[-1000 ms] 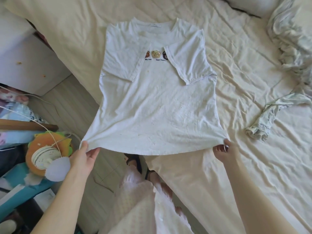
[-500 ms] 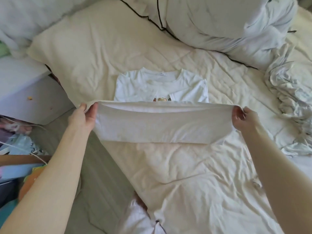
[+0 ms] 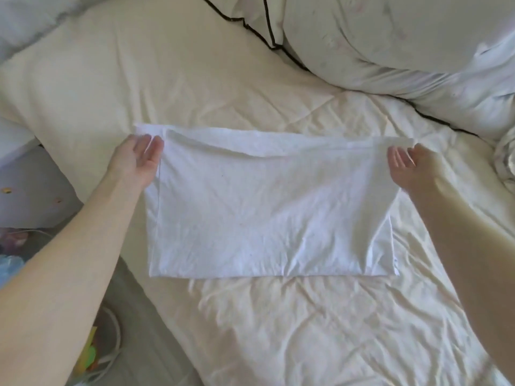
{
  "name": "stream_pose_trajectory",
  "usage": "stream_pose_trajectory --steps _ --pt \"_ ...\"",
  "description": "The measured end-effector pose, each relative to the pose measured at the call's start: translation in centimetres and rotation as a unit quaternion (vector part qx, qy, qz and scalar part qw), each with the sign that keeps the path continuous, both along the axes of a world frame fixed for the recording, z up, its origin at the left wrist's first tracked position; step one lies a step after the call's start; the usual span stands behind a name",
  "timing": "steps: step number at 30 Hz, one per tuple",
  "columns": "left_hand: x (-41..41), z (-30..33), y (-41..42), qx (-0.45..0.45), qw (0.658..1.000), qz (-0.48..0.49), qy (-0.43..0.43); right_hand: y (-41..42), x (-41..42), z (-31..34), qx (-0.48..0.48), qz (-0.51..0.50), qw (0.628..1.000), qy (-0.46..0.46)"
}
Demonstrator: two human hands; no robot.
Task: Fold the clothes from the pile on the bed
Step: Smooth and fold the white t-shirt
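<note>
Hands sit at the two far corners of the white T-shirt (image 3: 267,207), which lies folded in half on the bed (image 3: 278,330), its doubled edge nearest the person. The left hand (image 3: 139,160) rests at the far left corner with fingers straight and relaxed, gripping nothing; the right hand (image 3: 404,165) is likewise loose at the far right corner. That placement suits setting the hem level over the collar end before letting go, so the fold looks just laid. Whether fingertips touch the cloth is hard to make out. Folded layers hide the collar, sleeves and print. Beyond the T-shirt lies a pale pillow (image 3: 390,37); the clothes pile is only partly in view, at the frame's right edge.
</note>
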State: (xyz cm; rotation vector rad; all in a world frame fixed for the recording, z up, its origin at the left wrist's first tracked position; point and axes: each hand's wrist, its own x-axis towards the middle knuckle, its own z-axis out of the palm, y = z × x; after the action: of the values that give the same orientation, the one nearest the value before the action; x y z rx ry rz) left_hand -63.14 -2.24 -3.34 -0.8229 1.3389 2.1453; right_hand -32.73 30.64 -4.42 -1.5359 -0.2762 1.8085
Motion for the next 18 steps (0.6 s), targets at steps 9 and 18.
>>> stream_pose_trajectory --steps 9,18 --pt "9.4 -8.3 -2.3 -0.466 0.545 -0.511 0.475 -12.1 -0.8 -7.2 0.380 0.479 0.681 -0.403" --pt "6.8 -10.8 -2.0 -0.601 0.371 -0.595 0.385 -10.4 1.2 -10.1 0.491 0.664 0.342 -0.448"
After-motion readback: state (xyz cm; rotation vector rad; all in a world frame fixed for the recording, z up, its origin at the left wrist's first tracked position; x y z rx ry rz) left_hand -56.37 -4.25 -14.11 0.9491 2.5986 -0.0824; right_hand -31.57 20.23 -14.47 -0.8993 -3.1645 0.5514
